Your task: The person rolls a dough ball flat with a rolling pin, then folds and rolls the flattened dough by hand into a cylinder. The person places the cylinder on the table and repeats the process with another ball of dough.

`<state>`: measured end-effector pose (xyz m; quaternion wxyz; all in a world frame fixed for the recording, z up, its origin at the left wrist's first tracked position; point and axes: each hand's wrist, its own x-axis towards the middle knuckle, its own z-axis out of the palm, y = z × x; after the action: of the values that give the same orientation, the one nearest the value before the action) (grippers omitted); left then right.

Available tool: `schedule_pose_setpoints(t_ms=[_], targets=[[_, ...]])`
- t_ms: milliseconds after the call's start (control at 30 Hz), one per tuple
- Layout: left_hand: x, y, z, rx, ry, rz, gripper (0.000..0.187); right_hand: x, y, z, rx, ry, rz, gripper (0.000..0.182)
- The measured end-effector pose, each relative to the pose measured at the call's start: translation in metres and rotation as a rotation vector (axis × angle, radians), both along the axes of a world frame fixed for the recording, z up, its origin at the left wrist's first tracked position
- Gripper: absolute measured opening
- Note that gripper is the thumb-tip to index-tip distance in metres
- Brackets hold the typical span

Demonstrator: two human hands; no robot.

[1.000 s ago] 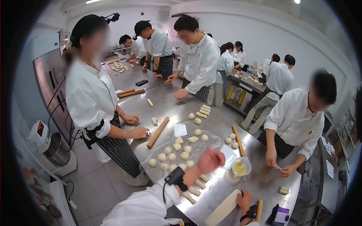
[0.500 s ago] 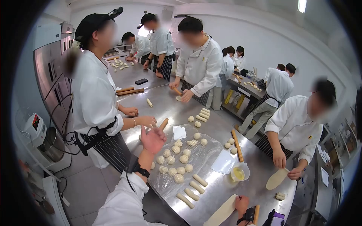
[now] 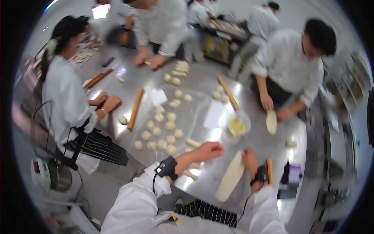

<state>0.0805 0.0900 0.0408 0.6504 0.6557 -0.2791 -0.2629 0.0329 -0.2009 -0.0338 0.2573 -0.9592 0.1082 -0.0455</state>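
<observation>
My left hand [image 3: 210,151] hangs over the table near several rolled dough pieces [image 3: 192,143]; nothing shows in it, and its loosely bent fingers are a little blurred. At the upper right end of a long flattened dough strip [image 3: 230,177], my right hand [image 3: 250,160] has its bent fingers on the edge. The strip lies on the metal table. Beside my right wrist is a rolling pin [image 3: 269,171]. Several round dough balls [image 3: 170,124] sit on a plastic sheet left of and beyond my left hand.
A bowl of yellow liquid [image 3: 237,125] and a white scraper [image 3: 214,114] lie beyond my hands. More rolling pins [image 3: 135,109] [image 3: 228,93] rest on the table [image 3: 257,128]. One co-worker [image 3: 290,66] at right holds a dough oval [image 3: 271,123]; another person [image 3: 66,93] stands at left.
My left hand has come back from the far left, near the other person's hands, toward the dough strip. My right hand stays at the strip's end. The view has tilted down and turned right.
</observation>
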Motion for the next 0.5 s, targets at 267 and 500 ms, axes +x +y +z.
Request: schedule_pose_setpoints(t_ms=[267,500], targets=[[0.005,-0.117,-0.051,0.482,-0.594,0.013,0.038,-0.001,-0.001,0.020,0.102,-0.042,0.117,0.015],[0.043,-0.133,-0.054,0.457,-0.830,-0.216,0.022,-0.014,-0.019,0.034,0.493,0.021,0.135,0.018]])
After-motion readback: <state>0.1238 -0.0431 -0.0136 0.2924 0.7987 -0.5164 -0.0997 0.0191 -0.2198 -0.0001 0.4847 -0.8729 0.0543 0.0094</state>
